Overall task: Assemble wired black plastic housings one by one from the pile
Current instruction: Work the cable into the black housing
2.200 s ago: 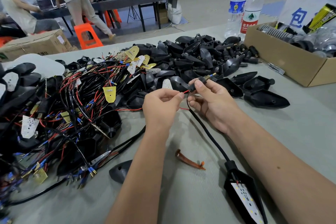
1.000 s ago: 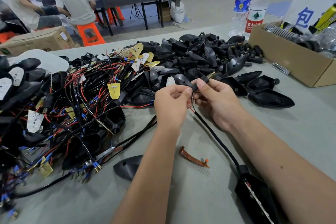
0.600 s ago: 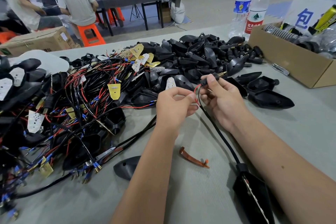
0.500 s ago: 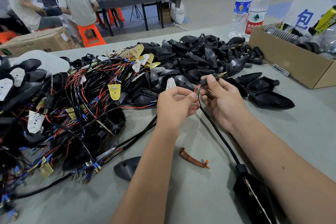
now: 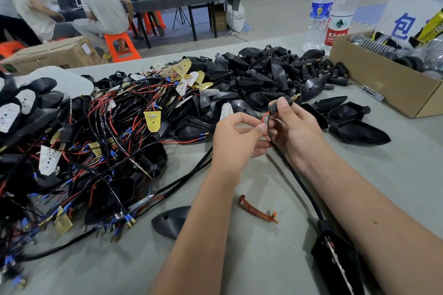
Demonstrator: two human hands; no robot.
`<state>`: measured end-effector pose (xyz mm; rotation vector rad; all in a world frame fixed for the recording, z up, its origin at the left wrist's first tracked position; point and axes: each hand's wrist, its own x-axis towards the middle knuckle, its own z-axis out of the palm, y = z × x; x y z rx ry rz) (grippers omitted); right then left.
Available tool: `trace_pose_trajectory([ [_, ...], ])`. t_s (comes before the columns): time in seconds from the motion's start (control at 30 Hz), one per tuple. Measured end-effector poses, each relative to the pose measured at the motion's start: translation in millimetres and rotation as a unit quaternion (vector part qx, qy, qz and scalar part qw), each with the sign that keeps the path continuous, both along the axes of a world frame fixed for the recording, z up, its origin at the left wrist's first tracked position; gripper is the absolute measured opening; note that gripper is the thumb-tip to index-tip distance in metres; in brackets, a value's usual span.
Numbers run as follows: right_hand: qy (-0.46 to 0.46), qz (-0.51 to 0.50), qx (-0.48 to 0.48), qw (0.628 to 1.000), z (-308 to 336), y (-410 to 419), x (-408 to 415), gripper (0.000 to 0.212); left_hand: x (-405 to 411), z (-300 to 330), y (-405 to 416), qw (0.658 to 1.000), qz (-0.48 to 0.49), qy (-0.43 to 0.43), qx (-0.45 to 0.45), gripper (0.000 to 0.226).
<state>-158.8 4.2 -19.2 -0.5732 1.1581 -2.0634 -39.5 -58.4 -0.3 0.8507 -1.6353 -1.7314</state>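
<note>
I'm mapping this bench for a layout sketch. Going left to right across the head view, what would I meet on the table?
Tangle of red and black wires → left hand → right hand → loose black housing → cardboard box.

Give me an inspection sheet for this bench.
Surface: grey table, mostly covered.
Job's things: housing pile; wired housing at near edge; black stem in right hand.
Clutter: orange clip, cardboard box, two bottles.
Hands: left hand pinches red wire; right hand grips the stem.
Cables: tangled wires on the left; black cable runs to wired housing.
Surroundings: people seated at far table.
</note>
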Motion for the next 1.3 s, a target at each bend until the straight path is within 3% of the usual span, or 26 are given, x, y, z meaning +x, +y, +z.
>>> trace_pose_trajectory([
  [0.13, 0.009, -0.001, 0.003, 1.000, 0, 1, 0, 0.023, 0, 1, 4, 1.000, 0.010, 0.011, 0.002, 0.020],
  [0.33, -0.020, -0.013, -0.016, 1.000, -1, -2, -2, 0.023, -4, -2, 4, 0.996, 0.029, 0.002, -0.086, 0.012],
  [0.67, 0.001, -0.009, 0.001, 1.000, -2, -2, -1, 0.021, -4, -4, -1, 0.986, 0.084, -0.022, -0.143, 0.018],
  [0.83, 0.011, -0.007, 0.011, 1.000, -3, -3, -2, 0.022, -4, -2, 0, 0.968, 0.067, -0.063, -0.235, 0.018],
  [0.97, 0.007, -0.002, 0.005, 1.000, -3, -3, -1, 0.020, -5, -5, -2, 0.975, 0.084, -0.046, -0.199, 0.016],
  [1.17, 0.004, -0.004, 0.002, 1.000, -3, -3, -1, 0.018, -3, -5, -2, 0.998, 0.040, 0.004, -0.040, 0.014],
  [1.3, 0.015, -0.004, 0.002, 1.000, -4, -4, 0, 0.017, -6, -6, 0, 0.994, 0.060, -0.019, -0.088, 0.017],
])
